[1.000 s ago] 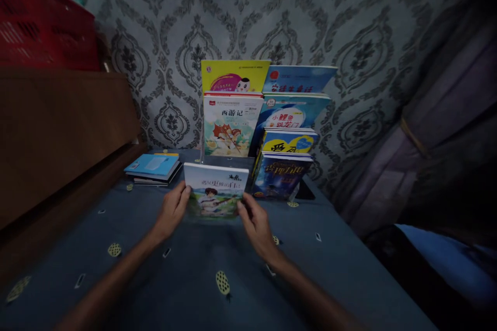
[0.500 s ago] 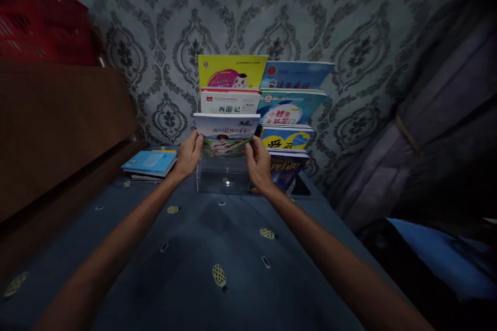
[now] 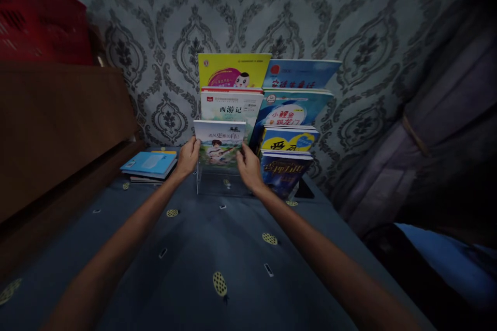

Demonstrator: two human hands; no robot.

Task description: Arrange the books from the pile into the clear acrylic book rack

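I hold an illustrated book [image 3: 219,143] with a white and green cover upright between both hands, in the left column of a clear tiered book stand [image 3: 222,185]. My left hand [image 3: 188,157] grips its left edge and my right hand [image 3: 248,166] grips its right edge. Behind it stand a white book with a cartoon cover [image 3: 232,107] and a yellow book [image 3: 233,69]. The empty clear front tier shows below the held book.
The stand's right column holds several blue and yellow books [image 3: 289,139]. A small stack of blue books [image 3: 149,164] lies flat at the left. A brown wooden board [image 3: 58,124] runs along the left, with a red basket [image 3: 39,20] above. A curtain [image 3: 435,129] hangs at the right.
The book went from low on the blue cloth up into the stand's left column, then dropped slightly into a tier. Both hands kept hold of its edges.
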